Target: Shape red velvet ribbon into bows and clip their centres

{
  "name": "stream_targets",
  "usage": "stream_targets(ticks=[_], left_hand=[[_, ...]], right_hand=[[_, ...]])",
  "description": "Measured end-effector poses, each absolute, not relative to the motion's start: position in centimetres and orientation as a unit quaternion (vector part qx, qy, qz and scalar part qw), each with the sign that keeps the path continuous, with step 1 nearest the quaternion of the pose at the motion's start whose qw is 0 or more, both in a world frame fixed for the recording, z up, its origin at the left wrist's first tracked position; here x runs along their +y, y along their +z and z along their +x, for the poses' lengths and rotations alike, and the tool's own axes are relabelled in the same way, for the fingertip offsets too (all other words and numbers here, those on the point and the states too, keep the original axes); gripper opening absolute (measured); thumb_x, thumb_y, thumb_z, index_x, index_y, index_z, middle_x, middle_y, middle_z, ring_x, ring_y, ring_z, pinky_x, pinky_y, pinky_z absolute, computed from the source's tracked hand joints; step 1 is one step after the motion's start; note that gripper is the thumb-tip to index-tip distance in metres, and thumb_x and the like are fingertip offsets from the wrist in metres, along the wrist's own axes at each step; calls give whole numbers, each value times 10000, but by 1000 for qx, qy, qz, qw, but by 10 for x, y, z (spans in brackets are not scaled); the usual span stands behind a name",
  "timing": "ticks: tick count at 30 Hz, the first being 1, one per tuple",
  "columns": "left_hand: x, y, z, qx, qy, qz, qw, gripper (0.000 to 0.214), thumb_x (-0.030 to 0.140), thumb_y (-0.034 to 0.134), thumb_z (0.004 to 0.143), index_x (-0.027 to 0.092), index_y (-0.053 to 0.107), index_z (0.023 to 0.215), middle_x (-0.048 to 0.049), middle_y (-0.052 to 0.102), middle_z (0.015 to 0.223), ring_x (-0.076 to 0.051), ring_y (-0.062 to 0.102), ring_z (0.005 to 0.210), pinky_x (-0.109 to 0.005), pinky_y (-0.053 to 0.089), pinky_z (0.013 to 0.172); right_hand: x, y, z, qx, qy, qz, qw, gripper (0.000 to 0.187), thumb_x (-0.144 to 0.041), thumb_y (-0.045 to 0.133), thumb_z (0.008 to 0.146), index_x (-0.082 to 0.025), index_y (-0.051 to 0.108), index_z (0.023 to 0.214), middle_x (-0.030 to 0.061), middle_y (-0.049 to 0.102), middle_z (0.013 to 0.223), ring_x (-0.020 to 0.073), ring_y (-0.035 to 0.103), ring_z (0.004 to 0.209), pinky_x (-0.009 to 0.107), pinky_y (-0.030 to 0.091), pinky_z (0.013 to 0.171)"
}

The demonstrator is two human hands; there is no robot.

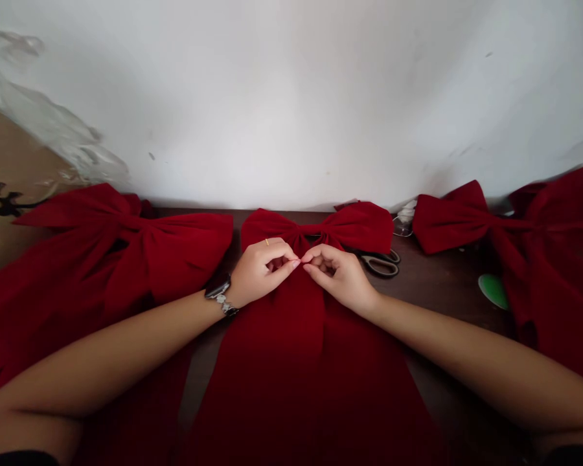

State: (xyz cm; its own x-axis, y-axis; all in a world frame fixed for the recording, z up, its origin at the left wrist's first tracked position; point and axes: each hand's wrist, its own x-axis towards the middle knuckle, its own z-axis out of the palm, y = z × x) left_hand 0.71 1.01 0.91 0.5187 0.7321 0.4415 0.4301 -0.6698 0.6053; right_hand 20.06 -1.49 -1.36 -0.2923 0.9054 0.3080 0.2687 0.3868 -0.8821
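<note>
A large red velvet bow (354, 226) lies on the dark wooden table (432, 291), its long tails (291, 369) running toward me. My left hand (260, 275) and my right hand (337, 277) sit over its centre knot, fingertips nearly meeting. Both pinch at the fabric there, though the fingers hide exactly what lies between them. A metal wristwatch (219, 296) circles my left wrist, and a thin gold ring (267, 241) shows on one finger. Black-handled scissors (379, 264) rest just right of my right hand, partly under the bow.
Two more red velvet bows lie on either side, one at left (126, 243) and one at right (508, 223). A green rounded object (493, 291) sits by the right bow. A clear plastic item (403, 225) stands at the back. A white wall (291, 97) rises behind the table.
</note>
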Motion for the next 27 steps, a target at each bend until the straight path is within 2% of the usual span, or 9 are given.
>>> stream_targets(ticks=[4, 7, 10, 16, 22, 27], left_hand=[[13, 8, 7, 363, 337, 845, 201, 129, 208, 576, 855, 170, 606, 736, 6, 567, 676, -113, 512, 631, -227, 400, 588], [13, 8, 7, 380, 361, 839, 145, 41, 184, 606, 802, 171, 598, 840, -20, 599, 785, -153, 549, 762, -274, 446, 707], [11, 9, 7, 357, 368, 856, 66, 214, 192, 611, 794, 183, 619, 1007, -55, 631, 911, -187, 557, 863, -331, 452, 806], [11, 6, 3, 280, 301, 909, -67, 132, 246, 575, 874, 244, 706, 893, -15, 721, 795, -169, 567, 746, -332, 370, 709], [16, 7, 1, 287, 323, 901, -32, 163, 227, 558, 879, 223, 696, 793, -17, 710, 778, -152, 571, 715, -325, 374, 721], [19, 9, 2, 320, 342, 883, 39, 149, 190, 548, 838, 194, 644, 725, -14, 674, 745, -147, 593, 740, -304, 414, 754]], right_hand=[[-13, -14, 201, -688, 375, -427, 451, 79, -251, 580, 842, -177, 589, 814, -16, 555, 656, 86, 498, 568, 210, 397, 535], [-13, -14, 201, -669, 377, -433, 471, 98, -256, 592, 828, -174, 576, 777, -15, 550, 639, 85, 492, 554, 208, 390, 522], [-13, -13, 201, -675, 372, -435, 465, 99, -257, 591, 825, -176, 577, 771, -14, 560, 635, 85, 494, 549, 207, 391, 520], [-15, -12, 201, -711, 335, -427, 447, 122, -268, 587, 835, -180, 587, 750, -7, 593, 647, 87, 490, 544, 210, 390, 516], [-15, -11, 201, -738, 288, -420, 443, 69, -249, 605, 841, -195, 646, 853, 5, 653, 711, 118, 578, 629, 256, 456, 642], [-14, -9, 201, -746, 236, -436, 445, 36, -209, 607, 830, -196, 636, 812, 0, 665, 723, 129, 589, 654, 312, 447, 762]])
